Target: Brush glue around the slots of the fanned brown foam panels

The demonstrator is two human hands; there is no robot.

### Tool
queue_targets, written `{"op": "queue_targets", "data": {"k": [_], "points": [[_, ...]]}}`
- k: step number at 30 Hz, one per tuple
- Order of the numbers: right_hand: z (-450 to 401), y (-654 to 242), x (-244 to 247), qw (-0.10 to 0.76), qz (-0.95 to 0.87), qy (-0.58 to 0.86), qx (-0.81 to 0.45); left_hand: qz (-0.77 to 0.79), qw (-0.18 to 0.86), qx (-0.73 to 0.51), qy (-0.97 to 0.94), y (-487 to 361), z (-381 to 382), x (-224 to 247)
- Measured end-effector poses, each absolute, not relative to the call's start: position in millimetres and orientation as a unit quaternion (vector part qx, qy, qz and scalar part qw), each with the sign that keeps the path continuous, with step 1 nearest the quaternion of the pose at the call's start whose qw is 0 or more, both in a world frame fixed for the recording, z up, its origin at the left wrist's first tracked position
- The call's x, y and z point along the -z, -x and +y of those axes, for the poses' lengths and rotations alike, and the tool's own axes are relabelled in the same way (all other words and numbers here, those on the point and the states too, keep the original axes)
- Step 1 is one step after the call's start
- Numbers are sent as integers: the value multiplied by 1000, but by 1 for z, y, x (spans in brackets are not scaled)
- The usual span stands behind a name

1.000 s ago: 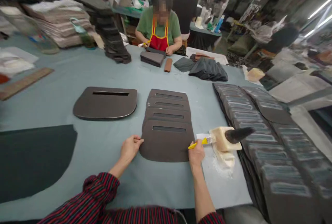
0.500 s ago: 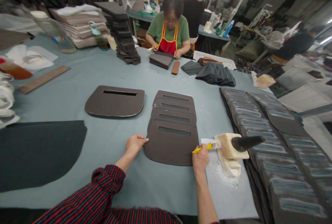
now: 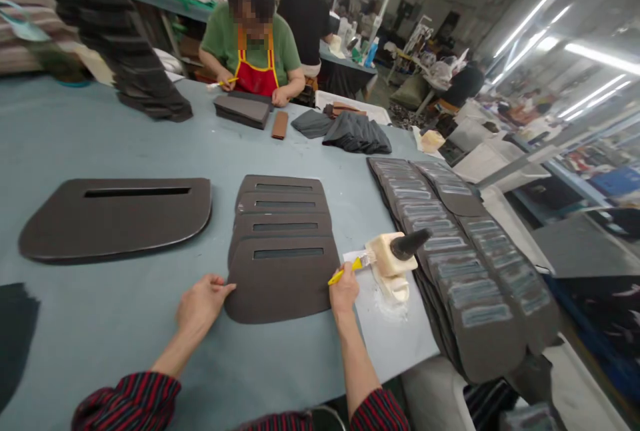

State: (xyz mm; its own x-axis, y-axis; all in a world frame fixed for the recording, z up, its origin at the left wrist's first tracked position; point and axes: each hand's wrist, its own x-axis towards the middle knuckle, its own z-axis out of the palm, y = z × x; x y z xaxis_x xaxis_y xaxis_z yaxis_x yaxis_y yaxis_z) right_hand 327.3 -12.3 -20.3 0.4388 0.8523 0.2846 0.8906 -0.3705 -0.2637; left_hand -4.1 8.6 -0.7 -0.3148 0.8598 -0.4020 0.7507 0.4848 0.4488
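Note:
Overlapping dark brown slotted panels (image 3: 283, 288) lie in a short column in front of me. My left hand (image 3: 203, 304) pinches the lower left edge of the nearest panel between thumb and fingers. At that panel's right edge is my right hand (image 3: 344, 292), closed round a yellow-handled brush (image 3: 345, 271). The brush's bristles point right, close to a cream, glue-crusted block container (image 3: 387, 254) with a black handle-like piece (image 3: 411, 243) sticking out of it. Whether the right fingers also grip the panel, I cannot tell.
A thicker slotted panel (image 3: 145, 224) lies on the left. Rows of panels with pale-smeared slots (image 3: 485, 344) cover the right side. White paper (image 3: 395, 344) lies under the container. Across the table a co-worker (image 3: 253, 51) holds a brush beside stacked dark pieces (image 3: 243, 111).
My view has swung to the right, so things appear shifted left. Both hands stay at the front panel's edges, the brush still in the right one.

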Motion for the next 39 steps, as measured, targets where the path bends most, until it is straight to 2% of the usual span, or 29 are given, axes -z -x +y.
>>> {"op": "queue_targets", "data": {"k": [22, 30, 39], "points": [[-13, -329, 20, 232, -521, 821, 13, 805, 302, -99, -500, 0, 8, -2], [-9, -329, 17, 172, -536, 826, 36, 798, 288, -89, -522, -2, 6, -7], [-8, -330, 15, 169, -546, 819, 43, 793, 292, -103, -526, -4, 2, -9]]}}
